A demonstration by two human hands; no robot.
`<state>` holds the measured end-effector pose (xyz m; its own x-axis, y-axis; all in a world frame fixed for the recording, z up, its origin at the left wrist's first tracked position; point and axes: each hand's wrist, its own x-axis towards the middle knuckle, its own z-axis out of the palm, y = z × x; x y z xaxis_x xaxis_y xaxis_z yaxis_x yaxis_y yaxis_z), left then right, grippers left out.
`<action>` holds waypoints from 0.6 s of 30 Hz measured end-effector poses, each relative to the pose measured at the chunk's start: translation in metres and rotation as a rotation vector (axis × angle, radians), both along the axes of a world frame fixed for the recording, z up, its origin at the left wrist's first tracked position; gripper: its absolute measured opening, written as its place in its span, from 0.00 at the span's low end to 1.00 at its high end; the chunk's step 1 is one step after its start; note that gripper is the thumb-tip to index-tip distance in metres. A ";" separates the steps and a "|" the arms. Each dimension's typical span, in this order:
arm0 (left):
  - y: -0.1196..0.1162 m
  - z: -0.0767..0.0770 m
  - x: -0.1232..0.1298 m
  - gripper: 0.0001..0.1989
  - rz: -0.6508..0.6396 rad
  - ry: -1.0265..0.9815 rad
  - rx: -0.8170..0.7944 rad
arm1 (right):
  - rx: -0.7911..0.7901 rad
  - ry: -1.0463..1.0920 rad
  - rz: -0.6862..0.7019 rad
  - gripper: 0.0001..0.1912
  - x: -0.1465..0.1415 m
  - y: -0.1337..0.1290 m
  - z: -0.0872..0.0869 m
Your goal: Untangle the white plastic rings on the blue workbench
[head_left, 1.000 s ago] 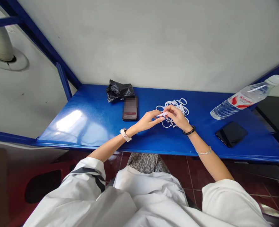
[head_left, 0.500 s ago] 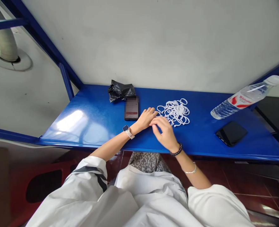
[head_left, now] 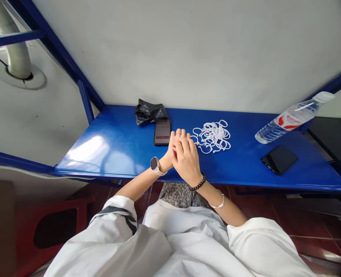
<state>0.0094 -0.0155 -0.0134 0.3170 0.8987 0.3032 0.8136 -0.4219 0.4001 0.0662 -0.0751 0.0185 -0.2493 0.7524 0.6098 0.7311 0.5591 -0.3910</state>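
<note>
Across the blue bench [head_left: 130, 134], the right hand [head_left: 187, 161] has come over the left hand [head_left: 169, 155], fingers [head_left: 184, 145] of both bent, any hold hidden; the white loops [head_left: 215, 133] lie at two o'clock, so handling looks paused

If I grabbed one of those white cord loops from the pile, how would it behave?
The white cord loops look thin, so one would probably be light and bend easily. They overlap in a loose heap, so lifting one may drag others along. The blue tabletop looks glossy, so a pushed loop would likely slide rather than roll.
</note>
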 end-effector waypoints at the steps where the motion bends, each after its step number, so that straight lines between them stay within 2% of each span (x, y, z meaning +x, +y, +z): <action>1: 0.000 0.001 0.001 0.15 0.034 0.076 0.024 | -0.014 -0.011 0.019 0.15 -0.001 -0.007 -0.001; 3: 0.002 0.006 0.003 0.15 0.073 0.224 0.054 | -0.079 -0.074 0.066 0.13 -0.004 -0.022 -0.005; 8: 0.005 0.017 0.006 0.15 -0.009 0.426 0.086 | -0.114 -0.164 0.108 0.09 -0.011 -0.050 -0.020; 10: 0.007 0.017 0.007 0.15 -0.029 0.446 0.053 | -0.089 -0.145 0.059 0.07 -0.009 -0.050 -0.022; 13: 0.012 0.013 0.011 0.15 -0.064 0.472 0.021 | -0.044 -0.118 -0.016 0.10 -0.004 -0.042 -0.023; 18: 0.019 -0.002 0.022 0.16 -0.152 0.496 0.029 | -0.045 -0.157 -0.036 0.10 0.002 -0.036 -0.030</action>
<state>0.0317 0.0037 -0.0153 0.5550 0.8249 0.1077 0.8312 -0.5550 -0.0324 0.0679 -0.1110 -0.0115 -0.3115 0.7883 0.5306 0.8045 0.5159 -0.2942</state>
